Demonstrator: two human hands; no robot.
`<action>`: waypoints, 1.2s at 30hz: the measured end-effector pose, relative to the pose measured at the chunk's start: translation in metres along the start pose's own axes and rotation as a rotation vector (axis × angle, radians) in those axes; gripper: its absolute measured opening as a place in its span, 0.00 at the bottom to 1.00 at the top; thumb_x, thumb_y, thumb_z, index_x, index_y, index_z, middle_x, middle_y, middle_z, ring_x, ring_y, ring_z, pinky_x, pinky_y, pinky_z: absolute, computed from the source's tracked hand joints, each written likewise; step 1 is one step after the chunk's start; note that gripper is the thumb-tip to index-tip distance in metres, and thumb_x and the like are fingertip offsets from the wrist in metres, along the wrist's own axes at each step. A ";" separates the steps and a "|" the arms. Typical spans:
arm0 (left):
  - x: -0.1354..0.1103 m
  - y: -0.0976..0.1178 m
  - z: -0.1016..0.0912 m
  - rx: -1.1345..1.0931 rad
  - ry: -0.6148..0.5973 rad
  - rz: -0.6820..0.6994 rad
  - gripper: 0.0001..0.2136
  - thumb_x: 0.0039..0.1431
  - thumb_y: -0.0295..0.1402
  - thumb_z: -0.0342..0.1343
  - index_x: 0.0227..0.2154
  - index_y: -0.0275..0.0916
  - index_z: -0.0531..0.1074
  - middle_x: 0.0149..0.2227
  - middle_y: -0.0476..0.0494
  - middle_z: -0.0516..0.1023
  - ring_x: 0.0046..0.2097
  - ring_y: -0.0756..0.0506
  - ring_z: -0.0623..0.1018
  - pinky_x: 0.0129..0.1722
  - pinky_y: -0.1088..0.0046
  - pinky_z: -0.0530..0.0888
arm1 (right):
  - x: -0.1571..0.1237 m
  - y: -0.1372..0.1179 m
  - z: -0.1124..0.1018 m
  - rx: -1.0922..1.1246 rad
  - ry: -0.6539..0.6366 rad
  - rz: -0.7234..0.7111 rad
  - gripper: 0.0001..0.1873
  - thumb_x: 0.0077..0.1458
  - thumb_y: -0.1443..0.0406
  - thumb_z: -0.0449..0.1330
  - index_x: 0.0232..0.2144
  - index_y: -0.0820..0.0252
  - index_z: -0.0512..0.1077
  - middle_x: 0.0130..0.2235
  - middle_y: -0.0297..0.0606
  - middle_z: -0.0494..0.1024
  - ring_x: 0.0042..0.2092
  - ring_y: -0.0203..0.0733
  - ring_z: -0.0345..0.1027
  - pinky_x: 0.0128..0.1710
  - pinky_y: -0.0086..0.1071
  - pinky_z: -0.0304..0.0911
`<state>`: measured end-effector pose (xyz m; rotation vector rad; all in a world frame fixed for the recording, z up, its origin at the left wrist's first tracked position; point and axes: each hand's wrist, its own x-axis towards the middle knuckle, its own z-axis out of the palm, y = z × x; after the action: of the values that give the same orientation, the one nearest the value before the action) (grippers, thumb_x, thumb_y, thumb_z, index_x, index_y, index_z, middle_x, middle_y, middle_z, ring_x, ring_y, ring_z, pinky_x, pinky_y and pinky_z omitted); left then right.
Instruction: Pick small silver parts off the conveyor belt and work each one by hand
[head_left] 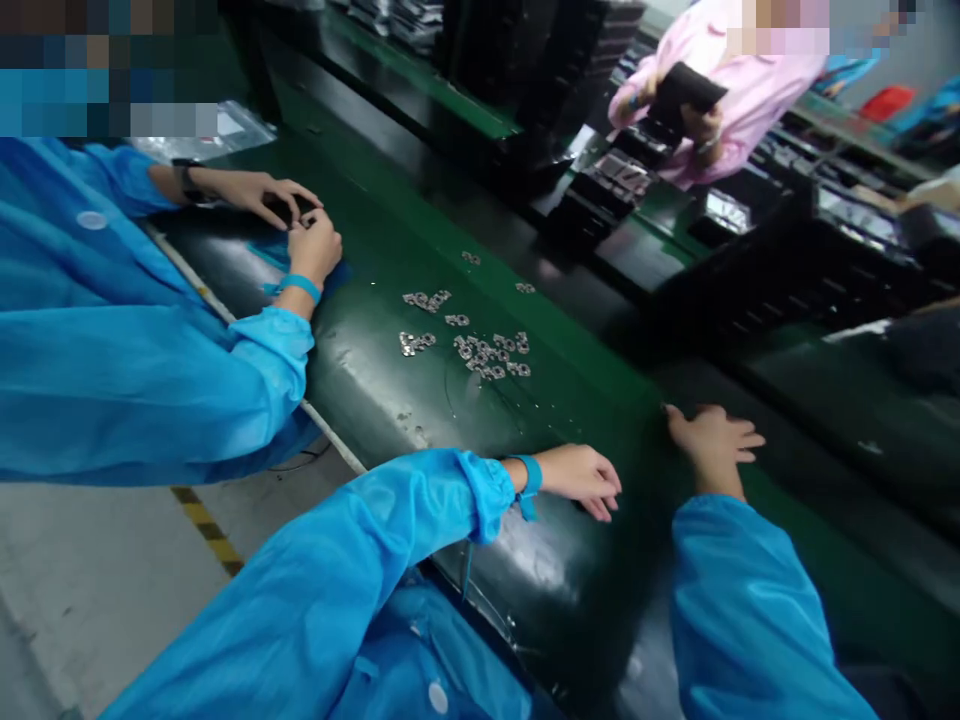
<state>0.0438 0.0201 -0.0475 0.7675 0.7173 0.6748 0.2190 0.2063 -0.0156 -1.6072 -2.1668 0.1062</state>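
Note:
My left hand (579,478) hovers low over the green mat (360,390), palm down, its fingers loosely bent and slightly apart, with no object visible in them. A blue band (531,476) circles that wrist. Farther right, my right hand (714,440) is spread, thumb out to the left, near the far edge of the bench; nothing shows in it. Beyond my left hand lies a loose cluster of small silvery metal parts (491,355), with a few more such parts (426,300) scattered around it.
At left, a co-worker's hands (315,245) are together around something dark I cannot make out. A clear plastic bag (225,132) lies beyond them. Across the bench, a person in pink (720,90) holds a dark object (688,88). Black trays (810,250) stand at right.

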 end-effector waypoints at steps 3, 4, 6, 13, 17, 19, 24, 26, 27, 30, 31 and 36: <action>0.006 -0.004 -0.002 -0.012 -0.034 0.015 0.09 0.55 0.15 0.49 0.34 0.33 0.68 0.26 0.47 0.77 0.26 0.49 0.81 0.34 0.70 0.80 | 0.002 -0.059 0.014 -0.027 -0.141 -0.050 0.12 0.57 0.54 0.62 0.32 0.54 0.77 0.37 0.51 0.78 0.43 0.60 0.72 0.42 0.53 0.64; 0.008 -0.004 -0.002 -0.005 -0.041 0.021 0.10 0.53 0.15 0.49 0.34 0.34 0.68 0.27 0.47 0.77 0.27 0.49 0.81 0.35 0.69 0.80 | -0.001 -0.082 0.019 0.002 -0.222 -0.114 0.11 0.56 0.54 0.62 0.35 0.53 0.78 0.37 0.45 0.79 0.42 0.55 0.73 0.43 0.50 0.66; 0.008 -0.005 -0.005 0.037 -0.043 0.044 0.11 0.50 0.15 0.49 0.33 0.34 0.69 0.27 0.47 0.78 0.28 0.48 0.81 0.36 0.67 0.81 | -0.008 -0.127 0.028 0.158 -0.402 -0.378 0.13 0.60 0.55 0.60 0.42 0.54 0.78 0.41 0.43 0.80 0.42 0.50 0.74 0.45 0.44 0.67; -0.005 0.012 -0.018 0.575 0.117 0.217 0.04 0.48 0.20 0.59 0.23 0.33 0.71 0.28 0.42 0.78 0.39 0.42 0.79 0.45 0.67 0.77 | -0.016 -0.199 0.052 0.212 -0.547 -0.491 0.08 0.56 0.61 0.64 0.37 0.57 0.73 0.39 0.42 0.73 0.39 0.46 0.69 0.40 0.39 0.65; -0.009 0.015 -0.016 0.659 0.101 0.201 0.04 0.49 0.24 0.59 0.22 0.34 0.72 0.27 0.42 0.77 0.35 0.43 0.79 0.40 0.67 0.78 | -0.013 -0.189 0.053 0.249 -0.565 -0.384 0.10 0.52 0.60 0.66 0.33 0.57 0.70 0.37 0.40 0.73 0.37 0.44 0.66 0.37 0.38 0.63; -0.008 0.012 -0.014 0.547 0.058 0.178 0.03 0.51 0.22 0.57 0.25 0.34 0.73 0.27 0.44 0.77 0.33 0.46 0.79 0.39 0.69 0.78 | -0.014 -0.183 0.048 0.303 -0.570 -0.337 0.10 0.53 0.58 0.65 0.33 0.56 0.70 0.34 0.38 0.74 0.34 0.43 0.66 0.35 0.36 0.62; -0.001 0.004 -0.007 0.110 -0.014 0.055 0.12 0.54 0.15 0.47 0.35 0.33 0.72 0.27 0.48 0.77 0.26 0.51 0.79 0.37 0.70 0.81 | -0.024 -0.157 0.032 0.514 -0.467 -0.168 0.19 0.52 0.50 0.67 0.33 0.58 0.74 0.30 0.36 0.76 0.31 0.40 0.66 0.32 0.35 0.61; -0.001 0.005 -0.005 0.054 0.008 0.030 0.11 0.54 0.14 0.48 0.34 0.33 0.70 0.27 0.48 0.78 0.26 0.51 0.80 0.36 0.70 0.81 | -0.033 -0.141 0.025 0.624 -0.357 -0.044 0.20 0.50 0.49 0.69 0.35 0.59 0.75 0.31 0.36 0.78 0.32 0.40 0.68 0.34 0.35 0.63; -0.002 0.006 -0.004 0.039 0.019 0.025 0.11 0.55 0.14 0.48 0.34 0.33 0.70 0.27 0.48 0.78 0.26 0.50 0.80 0.35 0.71 0.80 | -0.039 -0.131 0.021 0.684 -0.291 0.022 0.20 0.49 0.50 0.71 0.35 0.59 0.76 0.32 0.36 0.78 0.33 0.40 0.69 0.35 0.35 0.64; -0.007 0.011 -0.002 0.037 0.038 0.011 0.09 0.58 0.14 0.49 0.34 0.32 0.70 0.26 0.48 0.78 0.26 0.51 0.80 0.34 0.72 0.80 | -0.065 -0.098 0.009 0.872 -0.085 0.214 0.20 0.46 0.53 0.73 0.35 0.60 0.77 0.34 0.36 0.78 0.35 0.38 0.71 0.38 0.34 0.68; -0.009 0.013 -0.002 0.045 0.045 0.008 0.08 0.60 0.15 0.49 0.34 0.32 0.70 0.26 0.48 0.78 0.25 0.51 0.80 0.34 0.73 0.79 | -0.075 -0.087 0.004 0.924 -0.017 0.273 0.20 0.45 0.54 0.74 0.35 0.60 0.78 0.34 0.36 0.78 0.35 0.38 0.71 0.38 0.34 0.68; -0.017 0.020 0.000 0.083 0.079 -0.016 0.06 0.63 0.17 0.51 0.35 0.30 0.71 0.27 0.45 0.79 0.26 0.51 0.81 0.34 0.72 0.80 | -0.130 -0.041 -0.029 1.051 0.278 0.454 0.19 0.45 0.56 0.75 0.35 0.60 0.77 0.31 0.34 0.78 0.31 0.36 0.72 0.34 0.32 0.69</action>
<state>0.0292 0.0180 -0.0263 0.8139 0.8271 0.6672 0.2237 0.0668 -0.0161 -1.2873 -1.1264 0.9194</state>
